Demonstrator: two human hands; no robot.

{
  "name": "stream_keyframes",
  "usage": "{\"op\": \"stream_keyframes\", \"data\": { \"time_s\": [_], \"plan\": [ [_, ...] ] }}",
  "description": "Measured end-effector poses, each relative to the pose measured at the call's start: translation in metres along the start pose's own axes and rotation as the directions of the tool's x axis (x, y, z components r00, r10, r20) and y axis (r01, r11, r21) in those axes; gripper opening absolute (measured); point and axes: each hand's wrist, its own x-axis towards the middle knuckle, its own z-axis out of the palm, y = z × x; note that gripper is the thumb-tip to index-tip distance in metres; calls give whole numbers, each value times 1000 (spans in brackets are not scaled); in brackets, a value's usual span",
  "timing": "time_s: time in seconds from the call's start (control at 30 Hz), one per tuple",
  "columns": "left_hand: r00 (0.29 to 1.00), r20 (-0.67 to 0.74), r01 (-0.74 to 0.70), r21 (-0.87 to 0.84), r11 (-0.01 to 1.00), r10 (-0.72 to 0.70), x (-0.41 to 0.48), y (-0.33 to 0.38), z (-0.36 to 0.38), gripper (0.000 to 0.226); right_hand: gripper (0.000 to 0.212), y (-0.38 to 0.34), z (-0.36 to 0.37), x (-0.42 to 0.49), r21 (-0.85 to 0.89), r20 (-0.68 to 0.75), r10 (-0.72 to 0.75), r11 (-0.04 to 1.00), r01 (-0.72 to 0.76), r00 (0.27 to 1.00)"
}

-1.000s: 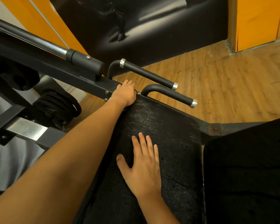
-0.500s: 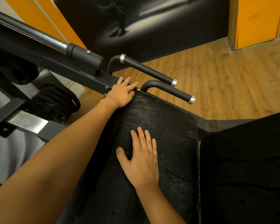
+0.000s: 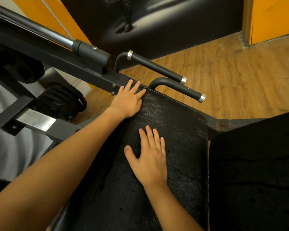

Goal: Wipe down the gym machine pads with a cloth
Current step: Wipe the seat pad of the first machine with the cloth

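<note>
Your left hand [image 3: 128, 100] lies at the far left corner of the black seat pad [image 3: 182, 147]. The fingers are straight and slightly spread, gripping nothing. The fingertips reach onto the dark steel frame beam [image 3: 83, 70], and the heel of the hand sits on the pad's edge.

Your right hand [image 3: 150, 157] is palm down near the middle of the same pad. The fingers are flat and close together, the thumb is out to the left, and nothing is held.

The pad runs from the bottom of the view up to the frame. Its surface is rough, pitted and cracked near your right wrist. A second black pad [image 3: 257, 172] stands just beside it on the right, with a narrow gap between them.

Two black grip handles with silver end caps project from the frame beyond the pad. The lower handle [image 3: 178, 88] starts close to your left fingertips, and the upper handle [image 3: 157, 67] is behind it.

A chrome rod [image 3: 57, 36] runs along the top of the beam. Stacked black weight plates [image 3: 60, 100] sit below the beam, left of your forearm.

There is a wood-pattern floor [image 3: 232, 77] and an orange wall panel [image 3: 274, 17] at the far right.
</note>
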Motion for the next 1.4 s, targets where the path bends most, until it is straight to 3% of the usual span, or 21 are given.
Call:
{"op": "stream_keyframes", "data": {
  "time_s": [0.17, 0.43, 0.73, 0.97, 1.27, 1.4],
  "plan": [
    [990, 130, 50, 15, 999, -52, 22, -1, -16, 61, 76, 0, -1, 1, 8, 2, -1, 1000, 1, 1000],
    [999, -2, 38, -47, 998, -38, 15, 2, -4, 56, 75, 1, -1, 1, 15, 4, -4, 1000, 4, 1000],
    [994, 95, 77, -215, 974, -58, 16, 0, -15, 56, 74, 1, -1, 1, 17, -8, -4, 1000, 4, 1000],
    [993, 72, 109, -236, 966, -95, 23, -4, -5, 54, 75, 2, 0, 2, 23, 3, -6, 1000, 6, 1000],
    [998, 39, 60, -89, 994, -56, -11, 9, 1, 57, 74, 1, 1, 1, 20, -18, -8, 1000, 8, 1000],
    [999, -5, 45, -143, 989, -46, -19, 10, 2, 65, 74, 1, 0, 1, 12, -20, -7, 1000, 7, 1000]
  ]
}}
